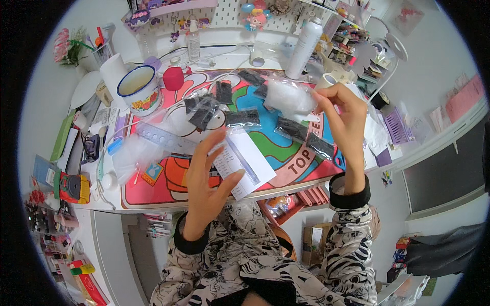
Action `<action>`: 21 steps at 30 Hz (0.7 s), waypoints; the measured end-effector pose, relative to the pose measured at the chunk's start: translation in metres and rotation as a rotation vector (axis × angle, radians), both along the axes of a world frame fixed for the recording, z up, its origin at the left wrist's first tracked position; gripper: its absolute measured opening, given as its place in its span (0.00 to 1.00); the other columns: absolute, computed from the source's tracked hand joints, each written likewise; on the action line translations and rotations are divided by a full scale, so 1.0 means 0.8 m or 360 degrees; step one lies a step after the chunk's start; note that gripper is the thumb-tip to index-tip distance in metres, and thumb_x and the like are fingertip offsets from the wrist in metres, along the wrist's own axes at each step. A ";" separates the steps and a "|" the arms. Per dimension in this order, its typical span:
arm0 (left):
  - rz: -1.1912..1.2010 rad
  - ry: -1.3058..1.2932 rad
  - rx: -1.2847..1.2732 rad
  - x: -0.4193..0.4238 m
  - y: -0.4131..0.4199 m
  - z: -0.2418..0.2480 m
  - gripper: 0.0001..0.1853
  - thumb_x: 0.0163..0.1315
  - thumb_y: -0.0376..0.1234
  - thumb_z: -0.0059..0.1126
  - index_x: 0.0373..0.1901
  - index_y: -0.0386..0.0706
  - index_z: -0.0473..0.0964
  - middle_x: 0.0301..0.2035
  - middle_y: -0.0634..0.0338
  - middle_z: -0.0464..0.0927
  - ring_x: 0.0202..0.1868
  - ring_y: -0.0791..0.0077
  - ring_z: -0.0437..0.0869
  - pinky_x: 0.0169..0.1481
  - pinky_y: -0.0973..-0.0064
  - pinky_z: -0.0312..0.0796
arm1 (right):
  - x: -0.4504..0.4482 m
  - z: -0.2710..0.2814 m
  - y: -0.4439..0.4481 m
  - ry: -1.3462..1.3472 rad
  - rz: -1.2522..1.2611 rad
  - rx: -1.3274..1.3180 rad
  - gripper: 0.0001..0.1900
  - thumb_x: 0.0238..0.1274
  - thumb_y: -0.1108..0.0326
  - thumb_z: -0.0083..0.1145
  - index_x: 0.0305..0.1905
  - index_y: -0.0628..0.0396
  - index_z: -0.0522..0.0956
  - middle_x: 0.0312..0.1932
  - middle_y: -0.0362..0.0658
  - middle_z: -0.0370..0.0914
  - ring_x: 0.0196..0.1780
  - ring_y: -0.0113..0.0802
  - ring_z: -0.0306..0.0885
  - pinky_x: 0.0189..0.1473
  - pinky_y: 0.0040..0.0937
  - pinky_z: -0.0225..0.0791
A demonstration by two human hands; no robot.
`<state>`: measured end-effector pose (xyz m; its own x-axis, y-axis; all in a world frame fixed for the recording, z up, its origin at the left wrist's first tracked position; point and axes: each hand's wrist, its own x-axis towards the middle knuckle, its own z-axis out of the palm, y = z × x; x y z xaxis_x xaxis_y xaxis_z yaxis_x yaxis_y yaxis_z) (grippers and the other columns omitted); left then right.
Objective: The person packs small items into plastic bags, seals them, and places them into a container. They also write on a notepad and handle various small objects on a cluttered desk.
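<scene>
My right hand (pixel 342 111) pinches the right edge of a clear plastic bag with white fluffy filling (pixel 289 97) above the desk mat. My left hand (pixel 212 176) has its fingers spread over the left side of a white sheet of paper with handwriting (pixel 250 153); whether it touches the sheet is unclear. A translucent pen-like stick (pixel 243 162) rests on that paper. Several small clear bags of black material lie around, among them one above the paper (pixel 243 118) and one near my right wrist (pixel 320 146). A clear ruler (pixel 164 137) lies left of my left hand.
An enamel mug (pixel 141 97) with a blue rim, a red box-like object (pixel 173 78) and a white spray can (pixel 304 48) stand towards the back. Crumpled clear plastic (pixel 138 157) lies left. Blue-handled scissors (pixel 339 160) lie near the right front edge, partly hidden.
</scene>
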<state>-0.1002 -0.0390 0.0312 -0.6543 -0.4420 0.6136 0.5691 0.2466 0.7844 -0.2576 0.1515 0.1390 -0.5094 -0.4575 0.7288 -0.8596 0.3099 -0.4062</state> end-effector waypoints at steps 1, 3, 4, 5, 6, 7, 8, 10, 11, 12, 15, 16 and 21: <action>0.0024 0.0088 0.0221 -0.009 0.009 0.012 0.27 0.52 0.27 0.70 0.55 0.32 0.74 0.51 0.49 0.79 0.54 0.61 0.80 0.58 0.65 0.72 | 0.014 0.004 -0.003 -0.0232 0.0111 -0.0067 0.03 0.60 0.76 0.62 0.35 0.65 0.79 0.27 0.43 0.78 0.25 0.27 0.76 0.30 0.24 0.69; -0.0221 0.0059 0.0424 -0.026 0.020 0.029 0.27 0.53 0.28 0.70 0.55 0.32 0.74 0.50 0.50 0.80 0.53 0.63 0.81 0.57 0.66 0.73 | 0.039 0.008 -0.013 -0.0625 0.0356 -0.0119 0.04 0.63 0.75 0.60 0.35 0.66 0.79 0.27 0.40 0.79 0.26 0.23 0.76 0.30 0.23 0.69; -0.0392 -0.0021 0.0457 -0.027 0.016 0.031 0.27 0.53 0.28 0.70 0.55 0.32 0.74 0.49 0.51 0.80 0.52 0.63 0.81 0.56 0.67 0.74 | 0.047 0.007 -0.014 -0.0779 0.0450 -0.0091 0.04 0.63 0.76 0.60 0.35 0.66 0.79 0.27 0.40 0.79 0.27 0.23 0.76 0.30 0.22 0.68; -0.0552 -0.0114 0.0488 -0.027 0.012 0.032 0.26 0.53 0.28 0.71 0.55 0.31 0.74 0.48 0.51 0.81 0.51 0.64 0.82 0.56 0.67 0.74 | 0.054 0.005 -0.016 -0.0933 0.0546 -0.0060 0.04 0.64 0.76 0.59 0.36 0.66 0.79 0.28 0.40 0.79 0.28 0.23 0.76 0.30 0.22 0.68; -0.0765 -0.0279 0.0445 -0.025 -0.004 0.027 0.26 0.53 0.28 0.71 0.54 0.31 0.74 0.47 0.52 0.81 0.50 0.64 0.83 0.55 0.68 0.75 | 0.058 0.001 -0.016 -0.1042 0.0557 -0.0031 0.03 0.64 0.77 0.59 0.37 0.65 0.79 0.27 0.40 0.79 0.28 0.23 0.77 0.29 0.23 0.69; -0.0974 -0.0444 0.0400 -0.024 -0.012 0.023 0.26 0.53 0.29 0.71 0.54 0.31 0.74 0.46 0.52 0.82 0.49 0.65 0.83 0.54 0.69 0.75 | 0.062 -0.003 -0.018 -0.0779 0.0467 0.0002 0.03 0.63 0.76 0.60 0.38 0.64 0.79 0.27 0.40 0.79 0.27 0.24 0.77 0.28 0.24 0.69; -0.0856 -0.0430 0.0412 -0.022 -0.007 0.016 0.24 0.54 0.28 0.70 0.53 0.33 0.75 0.44 0.56 0.83 0.46 0.68 0.85 0.51 0.73 0.76 | 0.066 -0.008 -0.021 -0.0515 0.0377 0.0032 0.03 0.61 0.75 0.61 0.38 0.63 0.80 0.28 0.41 0.80 0.26 0.25 0.77 0.28 0.25 0.69; -0.0458 -0.0252 -0.0171 -0.006 0.001 0.014 0.24 0.55 0.28 0.69 0.54 0.35 0.75 0.44 0.57 0.83 0.45 0.69 0.85 0.52 0.73 0.76 | 0.054 -0.030 -0.021 0.0592 0.0275 0.0041 0.06 0.56 0.74 0.64 0.39 0.58 0.81 0.31 0.43 0.82 0.25 0.33 0.78 0.26 0.28 0.69; -0.0257 -0.0155 -0.0457 -0.003 0.002 0.014 0.24 0.55 0.29 0.69 0.54 0.36 0.75 0.44 0.58 0.84 0.45 0.69 0.85 0.52 0.74 0.76 | 0.062 -0.036 -0.012 0.0973 0.0294 0.0187 0.07 0.54 0.74 0.63 0.39 0.58 0.82 0.34 0.44 0.83 0.28 0.39 0.80 0.26 0.29 0.71; -0.0463 -0.0072 -0.0268 -0.005 0.002 0.008 0.26 0.53 0.28 0.70 0.56 0.38 0.74 0.48 0.58 0.82 0.49 0.69 0.84 0.56 0.74 0.74 | 0.071 -0.043 -0.010 0.0811 0.0490 0.0081 0.08 0.54 0.73 0.63 0.40 0.59 0.82 0.35 0.44 0.83 0.29 0.39 0.81 0.27 0.30 0.72; -0.0715 -0.0209 0.0079 -0.009 0.007 0.005 0.30 0.50 0.27 0.72 0.57 0.38 0.73 0.54 0.55 0.78 0.55 0.68 0.81 0.60 0.73 0.72 | 0.082 -0.068 -0.009 0.0520 0.0642 0.0030 0.10 0.55 0.71 0.63 0.42 0.61 0.82 0.36 0.45 0.83 0.32 0.38 0.82 0.29 0.29 0.74; -0.0853 -0.0207 0.0187 -0.001 0.013 -0.001 0.33 0.48 0.27 0.74 0.59 0.36 0.71 0.54 0.54 0.78 0.55 0.67 0.80 0.61 0.71 0.71 | 0.082 -0.072 -0.007 0.0464 0.0621 0.0057 0.10 0.55 0.71 0.63 0.42 0.61 0.82 0.36 0.46 0.83 0.32 0.38 0.83 0.29 0.29 0.75; -0.1045 -0.0396 0.0776 0.007 0.014 -0.021 0.32 0.50 0.25 0.70 0.58 0.32 0.68 0.49 0.50 0.78 0.51 0.60 0.83 0.59 0.62 0.76 | 0.074 -0.051 0.032 -0.0042 -0.0059 0.0007 0.09 0.61 0.70 0.59 0.42 0.63 0.82 0.34 0.48 0.82 0.32 0.40 0.81 0.35 0.33 0.72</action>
<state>-0.0948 -0.0280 0.0146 -0.9607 -0.1032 0.2577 0.2754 -0.4703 0.8384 -0.1987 0.1770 0.0983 -0.5450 -0.4409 0.7131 -0.8365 0.3431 -0.4273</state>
